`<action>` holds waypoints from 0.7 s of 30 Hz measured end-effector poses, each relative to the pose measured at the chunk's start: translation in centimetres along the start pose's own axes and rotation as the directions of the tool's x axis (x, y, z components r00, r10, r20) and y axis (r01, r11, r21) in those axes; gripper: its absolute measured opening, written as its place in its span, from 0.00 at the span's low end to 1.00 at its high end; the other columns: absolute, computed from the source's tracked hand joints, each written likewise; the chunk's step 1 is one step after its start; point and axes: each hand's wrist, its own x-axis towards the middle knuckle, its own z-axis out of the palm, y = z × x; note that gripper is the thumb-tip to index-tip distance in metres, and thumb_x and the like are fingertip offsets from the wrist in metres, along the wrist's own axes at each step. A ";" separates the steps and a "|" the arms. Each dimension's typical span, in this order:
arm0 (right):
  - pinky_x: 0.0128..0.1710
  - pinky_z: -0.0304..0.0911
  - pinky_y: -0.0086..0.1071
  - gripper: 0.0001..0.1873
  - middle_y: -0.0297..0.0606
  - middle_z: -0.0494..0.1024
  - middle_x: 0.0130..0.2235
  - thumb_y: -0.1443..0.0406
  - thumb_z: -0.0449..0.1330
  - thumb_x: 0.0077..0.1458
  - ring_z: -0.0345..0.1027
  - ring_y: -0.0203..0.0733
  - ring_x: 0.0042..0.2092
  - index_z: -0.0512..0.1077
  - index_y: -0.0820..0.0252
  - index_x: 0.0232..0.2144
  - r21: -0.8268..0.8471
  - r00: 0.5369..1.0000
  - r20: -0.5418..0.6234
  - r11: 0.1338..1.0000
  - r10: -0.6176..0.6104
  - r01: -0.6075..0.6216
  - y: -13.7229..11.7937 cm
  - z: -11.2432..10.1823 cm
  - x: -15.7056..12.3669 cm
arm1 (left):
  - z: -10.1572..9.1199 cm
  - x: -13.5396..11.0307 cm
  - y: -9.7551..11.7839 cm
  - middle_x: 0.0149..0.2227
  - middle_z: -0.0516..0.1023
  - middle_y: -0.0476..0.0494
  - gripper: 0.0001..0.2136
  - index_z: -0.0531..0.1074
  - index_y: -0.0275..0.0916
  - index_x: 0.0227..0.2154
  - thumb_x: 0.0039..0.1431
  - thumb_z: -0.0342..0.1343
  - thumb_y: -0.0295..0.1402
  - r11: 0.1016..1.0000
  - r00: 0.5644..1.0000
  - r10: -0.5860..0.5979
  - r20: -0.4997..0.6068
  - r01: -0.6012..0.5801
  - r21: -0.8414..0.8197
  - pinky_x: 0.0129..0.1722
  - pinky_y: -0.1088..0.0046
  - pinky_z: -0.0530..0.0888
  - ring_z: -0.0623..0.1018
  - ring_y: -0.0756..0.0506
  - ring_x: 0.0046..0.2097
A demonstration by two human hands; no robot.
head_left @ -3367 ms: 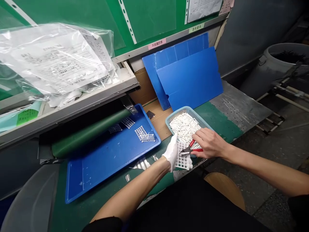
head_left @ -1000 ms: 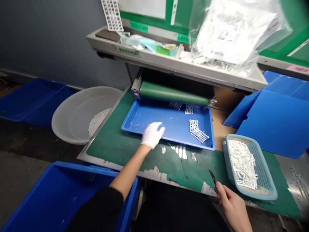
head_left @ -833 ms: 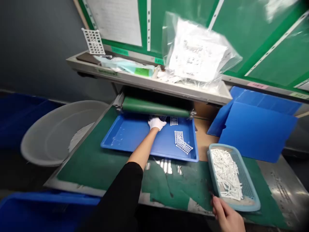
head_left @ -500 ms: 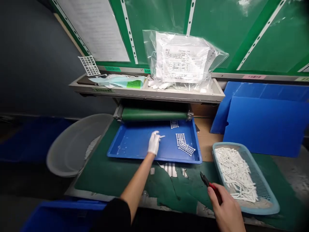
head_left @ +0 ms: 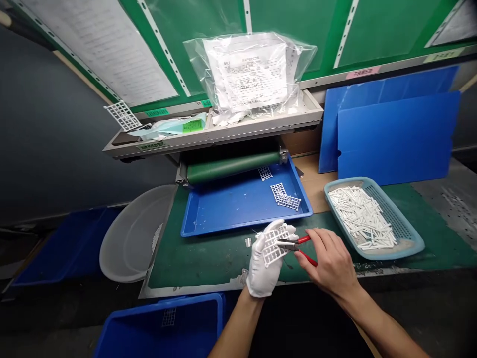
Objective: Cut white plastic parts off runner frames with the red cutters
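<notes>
My left hand, in a white glove, holds a white plastic grid above the front of the green bench top. In my bare right hand is a pair of red-handled side cutters, its handles spread. The cutter jaws lie over the grid's right part; whether they bite on it I cannot tell. Behind my hands, the blue tray holds a few more white grids. To the right stands a light-blue basket with many short white sticks.
A green roller sits over the tray's back edge, beneath a shelf with bagged papers. Left of the bench is a translucent tub. A blue bin stands low in front. Blue boards lean at the back right.
My left hand has come back from the tray toward me and now holds a grid. My right hand has brought the cutters leftward onto that grid. The view has tilted and shifted.
</notes>
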 end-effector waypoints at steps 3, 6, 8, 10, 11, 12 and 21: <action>0.51 0.63 0.49 0.29 0.56 0.72 0.49 0.52 0.59 0.61 0.65 0.59 0.51 0.67 0.73 0.53 -0.053 0.994 0.002 0.993 -0.106 0.106 2.1 -1.7 0.1 | 0.2 0.3 -0.9 0.51 0.78 0.31 0.26 0.72 0.33 0.56 0.64 0.52 0.47 0.991 0.990 -0.134 0.041 0.132 0.036 0.52 0.59 0.73 0.78 0.35 0.51; 0.53 0.63 0.52 0.32 0.57 0.72 0.49 0.51 0.59 0.60 0.64 0.61 0.53 0.67 0.74 0.54 -0.092 0.973 0.026 0.969 -0.228 0.230 5.0 -3.8 0.6 | 1.0 1.0 -2.0 0.50 0.79 0.31 0.27 0.72 0.31 0.56 0.65 0.50 0.48 0.948 0.938 -0.319 0.137 0.317 0.041 0.49 0.57 0.74 0.79 0.34 0.50; 0.53 0.63 0.54 0.33 0.58 0.72 0.49 0.49 0.59 0.60 0.64 0.62 0.53 0.68 0.74 0.53 -0.102 0.945 0.051 0.939 -0.324 0.328 7.1 -5.3 1.0 | 1.8 1.8 -2.4 0.53 0.77 0.30 0.27 0.71 0.30 0.58 0.67 0.48 0.47 0.899 0.872 -0.435 0.226 0.433 0.060 0.54 0.56 0.71 0.77 0.34 0.53; 0.51 0.64 0.54 0.34 0.57 0.73 0.46 0.46 0.59 0.59 0.65 0.61 0.50 0.70 0.74 0.49 -0.105 0.911 0.084 0.906 -0.403 0.410 9.2 -6.9 1.4 | 2.8 3.0 -2.7 0.57 0.74 0.29 0.29 0.68 0.28 0.60 0.68 0.46 0.48 0.822 0.768 -0.558 0.315 0.563 0.083 0.59 0.55 0.66 0.75 0.35 0.57; 0.50 0.65 0.53 0.35 0.57 0.73 0.45 0.44 0.59 0.58 0.66 0.61 0.49 0.71 0.74 0.48 -0.111 0.897 0.101 0.892 -0.429 0.439 10.1 -7.6 1.5 | 3.4 3.7 -2.8 0.58 0.73 0.27 0.31 0.66 0.28 0.61 0.68 0.45 0.51 0.775 0.706 -0.612 0.355 0.625 0.094 0.60 0.53 0.64 0.74 0.33 0.57; 0.49 0.65 0.53 0.35 0.56 0.74 0.44 0.43 0.59 0.58 0.67 0.60 0.48 0.72 0.73 0.46 -0.122 0.887 0.111 0.879 -0.449 0.461 10.9 -8.2 1.6 | 4.0 4.5 -3.1 0.58 0.73 0.26 0.35 0.65 0.28 0.62 0.66 0.43 0.55 0.727 0.645 -0.659 0.387 0.678 0.107 0.60 0.50 0.63 0.75 0.32 0.57; 0.51 0.62 0.53 0.39 0.57 0.72 0.48 0.39 0.50 0.61 0.65 0.61 0.50 0.73 0.72 0.48 -0.159 0.754 0.250 0.742 -0.608 0.651 18.3 -11.3 2.5 | 10.9 10.1 -9.1 0.39 0.81 0.32 0.28 0.74 0.29 0.48 0.65 0.47 0.51 0.376 0.320 -0.922 0.216 0.869 0.320 0.45 0.58 0.74 0.81 0.38 0.38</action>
